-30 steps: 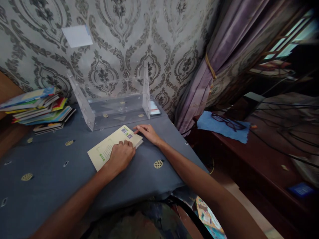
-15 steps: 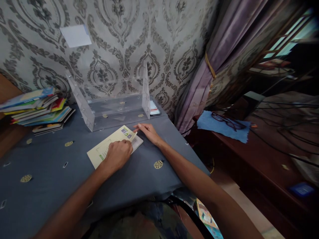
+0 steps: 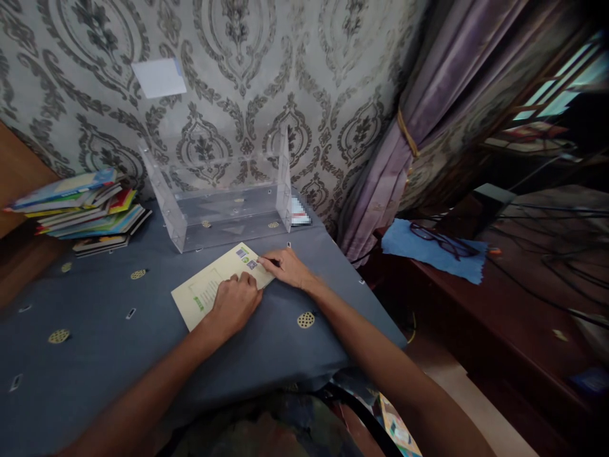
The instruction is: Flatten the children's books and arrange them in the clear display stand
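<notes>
A thin pale yellow booklet lies flat on the blue-grey tablecloth. My left hand rests on the booklet's near right part, fingers curled and pressed down on the cover. My right hand grips the booklet's far right corner, fingers closed around its edge. A clear acrylic open-fronted box stands just behind the booklet against the wall.
A stack of colourful books lies at the table's far left. A purple curtain hangs to the right. On a dark wooden side surface lie glasses on a blue cloth, with cables beyond.
My right hand has closed onto the booklet's far corner, fingers now curled at its edge. My left hand stays pressed on the cover. The view shifted slightly.
</notes>
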`<state>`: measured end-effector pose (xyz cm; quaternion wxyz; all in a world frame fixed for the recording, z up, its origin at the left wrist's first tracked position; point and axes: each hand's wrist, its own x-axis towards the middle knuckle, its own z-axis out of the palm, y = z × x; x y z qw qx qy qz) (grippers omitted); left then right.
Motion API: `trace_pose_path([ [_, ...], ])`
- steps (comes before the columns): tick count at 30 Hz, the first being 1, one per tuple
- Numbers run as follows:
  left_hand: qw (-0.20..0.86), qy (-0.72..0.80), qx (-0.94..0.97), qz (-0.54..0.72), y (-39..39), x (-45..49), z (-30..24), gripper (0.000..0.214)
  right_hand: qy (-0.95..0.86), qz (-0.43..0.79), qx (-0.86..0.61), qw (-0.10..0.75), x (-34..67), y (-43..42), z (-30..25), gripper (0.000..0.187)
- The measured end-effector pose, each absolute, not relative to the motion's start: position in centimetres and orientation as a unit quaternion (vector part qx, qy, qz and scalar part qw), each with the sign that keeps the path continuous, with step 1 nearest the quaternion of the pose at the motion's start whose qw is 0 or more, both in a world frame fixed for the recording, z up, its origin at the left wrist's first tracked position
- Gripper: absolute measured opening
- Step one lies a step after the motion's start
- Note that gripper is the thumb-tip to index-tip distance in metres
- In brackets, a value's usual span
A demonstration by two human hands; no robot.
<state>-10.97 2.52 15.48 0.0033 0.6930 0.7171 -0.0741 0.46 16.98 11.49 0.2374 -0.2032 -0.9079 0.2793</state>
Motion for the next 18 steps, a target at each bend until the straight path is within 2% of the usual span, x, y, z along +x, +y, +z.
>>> trace_pose_path([
  [5,0.009,0.702,0.711,-0.043,1.4,-12.8,15.7,0.033,-0.924,0.213,-0.214,0.236,0.7,15.8,11.1,0.034],
  [10,-0.021,0.741,0.672,-0.001,-0.7,-17.7,14.9,0.034,-0.943,0.121,-0.225,0.215,1.9,14.0,11.1,0.030],
  [18,0.015,0.787,0.615,-0.049,-2.6,-20.0,15.5,0.040,-0.958,0.137,-0.151,0.201,0.5,12.6,10.8,0.026],
])
